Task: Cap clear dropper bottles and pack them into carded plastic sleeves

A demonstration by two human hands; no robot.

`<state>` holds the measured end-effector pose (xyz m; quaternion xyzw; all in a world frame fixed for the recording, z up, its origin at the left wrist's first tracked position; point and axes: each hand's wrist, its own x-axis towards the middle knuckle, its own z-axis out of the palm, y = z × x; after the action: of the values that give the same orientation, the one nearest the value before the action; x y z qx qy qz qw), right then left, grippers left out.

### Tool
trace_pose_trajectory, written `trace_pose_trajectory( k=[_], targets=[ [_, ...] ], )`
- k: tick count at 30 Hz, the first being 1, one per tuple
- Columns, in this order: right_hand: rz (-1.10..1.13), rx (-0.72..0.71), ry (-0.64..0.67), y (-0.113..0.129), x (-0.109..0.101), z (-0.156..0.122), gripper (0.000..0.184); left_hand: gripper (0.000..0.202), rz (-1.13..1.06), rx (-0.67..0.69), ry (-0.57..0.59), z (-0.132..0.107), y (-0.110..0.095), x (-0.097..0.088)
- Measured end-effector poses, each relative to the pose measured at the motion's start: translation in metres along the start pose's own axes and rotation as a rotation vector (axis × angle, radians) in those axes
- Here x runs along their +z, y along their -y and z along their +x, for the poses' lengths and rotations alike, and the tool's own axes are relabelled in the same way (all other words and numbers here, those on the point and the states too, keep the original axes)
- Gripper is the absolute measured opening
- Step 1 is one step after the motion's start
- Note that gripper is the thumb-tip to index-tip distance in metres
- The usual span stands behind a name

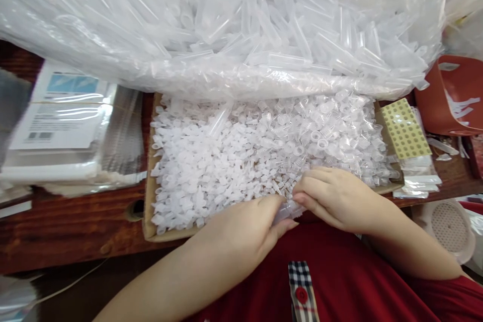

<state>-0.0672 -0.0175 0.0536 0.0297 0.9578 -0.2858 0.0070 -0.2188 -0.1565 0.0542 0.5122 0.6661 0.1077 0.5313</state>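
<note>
My left hand (247,229) is closed around a small clear plastic tube (287,210) at the near edge of a cardboard box (148,196). My right hand (332,193) meets it from the right, fingers pinched on the tube's end. The box is filled with several small white plastic caps (226,161). Behind it lies a big clear plastic bag (226,25) heaped with clear tubes.
A brown wooden table (75,221) holds stacked flat packets with printed labels (64,115) at left. At right stand a yellow dotted pad (403,128), small sealed bags (418,176) and a red plastic bin (453,93). A white perforated basket (449,226) sits low right.
</note>
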Motion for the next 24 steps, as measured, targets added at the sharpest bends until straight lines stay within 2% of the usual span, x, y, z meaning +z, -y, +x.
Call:
trace_pose_trajectory(
  k=[3,5,8,9,11,15,17,20,24],
  targets=[
    [0.029,0.068,-0.084,-0.003,0.006,-0.002,0.042,0.035,0.112,-0.042,-0.033,0.002,-0.005,0.002],
    [0.091,0.025,-0.141,-0.005,0.007,-0.004,0.039,0.035,0.141,-0.027,-0.038,0.003,-0.007,0.003],
    [0.055,-0.116,-0.134,-0.009,0.008,-0.006,0.032,0.034,0.183,0.069,-0.03,0.003,-0.008,0.004],
    [0.028,-0.136,-0.131,-0.01,0.008,-0.006,0.036,0.035,0.196,0.088,-0.03,0.003,-0.008,0.005],
    [0.017,-0.14,-0.146,-0.011,0.009,-0.006,0.043,0.033,0.227,0.086,-0.033,0.003,-0.009,0.006],
    [0.105,-0.181,-0.19,-0.01,0.009,-0.008,0.035,0.031,0.257,0.089,-0.02,0.003,-0.011,0.008],
    [0.063,-0.183,-0.174,-0.01,0.01,-0.009,0.032,0.033,0.242,0.094,0.001,0.003,-0.012,0.009],
    [0.014,-0.144,-0.154,-0.009,0.011,-0.011,0.044,0.032,0.237,0.057,0.019,0.003,-0.013,0.009],
    [0.104,-0.162,-0.183,-0.006,0.01,-0.012,0.029,0.031,0.197,0.037,0.019,0.001,-0.01,0.009]
  ],
)
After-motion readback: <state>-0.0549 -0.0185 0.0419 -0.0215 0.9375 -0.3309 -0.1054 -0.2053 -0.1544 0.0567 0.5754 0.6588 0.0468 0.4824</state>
